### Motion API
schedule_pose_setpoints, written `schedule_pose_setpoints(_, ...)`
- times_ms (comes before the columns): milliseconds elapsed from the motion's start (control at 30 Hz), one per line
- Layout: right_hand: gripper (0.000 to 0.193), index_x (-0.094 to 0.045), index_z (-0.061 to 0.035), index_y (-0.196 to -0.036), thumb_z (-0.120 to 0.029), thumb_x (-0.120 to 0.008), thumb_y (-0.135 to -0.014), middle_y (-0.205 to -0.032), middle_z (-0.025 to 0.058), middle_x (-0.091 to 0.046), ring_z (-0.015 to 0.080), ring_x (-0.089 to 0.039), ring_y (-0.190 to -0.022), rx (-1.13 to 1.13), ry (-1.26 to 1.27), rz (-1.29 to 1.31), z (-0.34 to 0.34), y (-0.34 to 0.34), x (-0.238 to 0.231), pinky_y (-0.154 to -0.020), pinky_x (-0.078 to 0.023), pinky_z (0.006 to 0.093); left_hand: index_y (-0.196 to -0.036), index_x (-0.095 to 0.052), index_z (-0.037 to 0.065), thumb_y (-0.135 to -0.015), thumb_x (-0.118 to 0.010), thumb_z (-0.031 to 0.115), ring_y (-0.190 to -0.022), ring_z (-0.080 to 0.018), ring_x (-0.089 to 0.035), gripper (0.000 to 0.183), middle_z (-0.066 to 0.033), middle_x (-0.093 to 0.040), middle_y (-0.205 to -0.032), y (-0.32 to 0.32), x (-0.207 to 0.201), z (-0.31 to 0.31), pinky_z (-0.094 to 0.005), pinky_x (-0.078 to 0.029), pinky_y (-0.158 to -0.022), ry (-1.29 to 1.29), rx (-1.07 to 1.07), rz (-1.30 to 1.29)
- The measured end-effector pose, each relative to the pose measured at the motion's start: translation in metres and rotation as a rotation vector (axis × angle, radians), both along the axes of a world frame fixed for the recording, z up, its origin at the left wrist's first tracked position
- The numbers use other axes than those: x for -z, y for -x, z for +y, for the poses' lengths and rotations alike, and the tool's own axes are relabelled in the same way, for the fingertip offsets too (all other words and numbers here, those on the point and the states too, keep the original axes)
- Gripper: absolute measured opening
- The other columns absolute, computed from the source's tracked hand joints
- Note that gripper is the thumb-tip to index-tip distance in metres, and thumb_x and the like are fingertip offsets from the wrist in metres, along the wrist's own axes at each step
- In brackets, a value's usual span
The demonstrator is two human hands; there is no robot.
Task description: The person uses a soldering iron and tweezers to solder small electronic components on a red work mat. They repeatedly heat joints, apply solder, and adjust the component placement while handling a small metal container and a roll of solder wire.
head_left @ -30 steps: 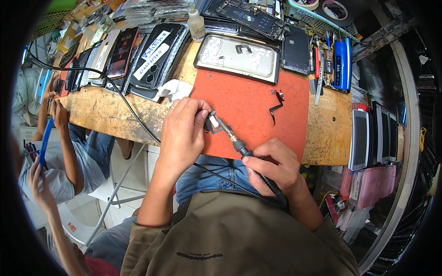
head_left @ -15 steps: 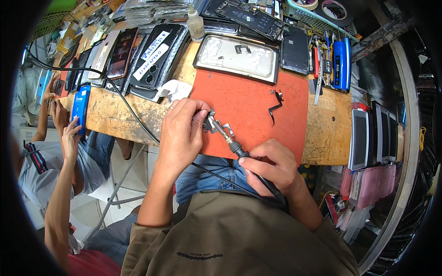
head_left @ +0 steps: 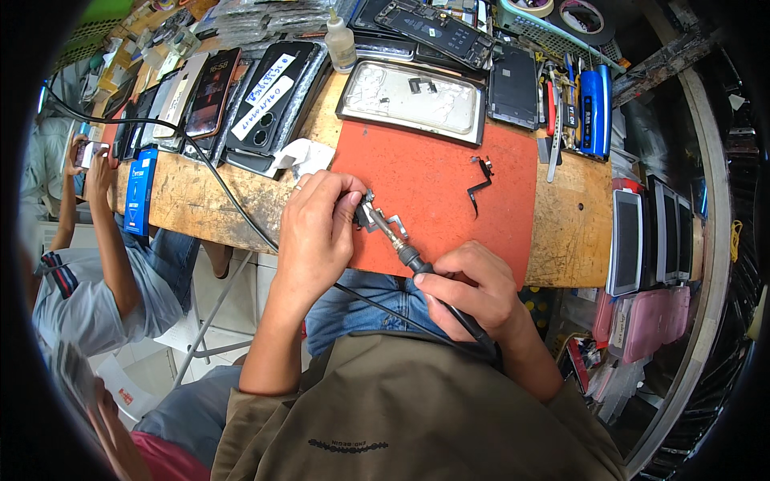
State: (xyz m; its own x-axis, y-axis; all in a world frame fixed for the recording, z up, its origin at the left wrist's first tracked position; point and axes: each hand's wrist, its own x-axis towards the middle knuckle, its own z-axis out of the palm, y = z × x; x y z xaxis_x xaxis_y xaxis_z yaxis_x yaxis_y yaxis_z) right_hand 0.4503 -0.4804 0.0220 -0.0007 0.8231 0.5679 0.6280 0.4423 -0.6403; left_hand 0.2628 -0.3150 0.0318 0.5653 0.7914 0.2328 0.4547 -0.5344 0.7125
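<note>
My right hand is closed round the black handle of a soldering iron, whose metal end slants up and left. Its tip rests against, or very near, a small dark phone part with metal bits. Thumb and fingers of my left hand pinch this part from the left, over the orange mat. The exact contact at the tip is too small to make out. A thin black flex cable lies on the mat to the right.
A metal tray with small dark parts stands behind the mat. Phones, a dropper bottle and tools line the bench. A black cord crosses at left. Other people sit there, beside a blue box.
My hands, the soldering iron and the part stay nearly still. At left, another person's hand has let go of the blue box, which stays at the bench edge, and that arm has drawn back down.
</note>
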Motion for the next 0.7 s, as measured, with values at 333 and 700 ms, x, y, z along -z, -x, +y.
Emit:
schedule_pose_setpoints(333,0.041,-0.08,-0.0063,-0.111,0.005,-0.083,-0.072,-0.092,0.0058,-0.061,0.0223,-0.062,-0.074,-0.006,-0.006,-0.002,0.0004,-0.0002,0.0003,-0.066,-0.049,0.0358,-0.102,-0.071,0.001,-0.101,-0.07,0.0,-0.088,-0.0372,-0.064,0.001,-0.0149,-0.067,-0.093,-0.0001,0.0007,-0.0001,-0.0471,-0.051,-0.081,0.007,-0.005,-0.007)
schedule_pose_setpoints(700,0.039,-0.08,-0.0055,-0.11,0.006,-0.082,-0.073,-0.093,0.0069,-0.063,0.0222,-0.062,-0.072,0.01,-0.073,0.026,-0.0005,-0.0016,0.0024,-0.063,-0.048,0.0361,-0.103,-0.07,0.0,-0.103,-0.069,0.001,-0.089,-0.038,-0.064,0.001,-0.016,-0.068,-0.094,0.0014,0.0011,0.0002,-0.0475,-0.051,-0.082,-0.006,0.006,-0.016)
